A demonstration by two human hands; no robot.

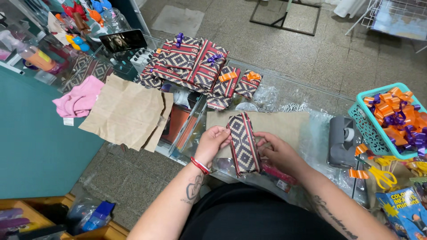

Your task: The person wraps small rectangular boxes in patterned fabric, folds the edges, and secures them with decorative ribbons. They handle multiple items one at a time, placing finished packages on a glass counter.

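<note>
Both our hands grasp a parcel wrapped in dark patterned paper: our left hand closes on its left edge, our right hand clamps its right edge, fingers curled against the wrapping. We hold the parcel lengthwise, pointing away from us, over a sheet of brown paper on the glass counter. Beyond it lies a pile of wrapped gifts in the same pattern, some topped with purple or orange bows. More crumpled brown sheets lie to our left, just beside a pink cloth. To our right stands a grey tape dispenser, touching a teal basket full of orange and purple bows. Yellow scissors lie near it.
</note>
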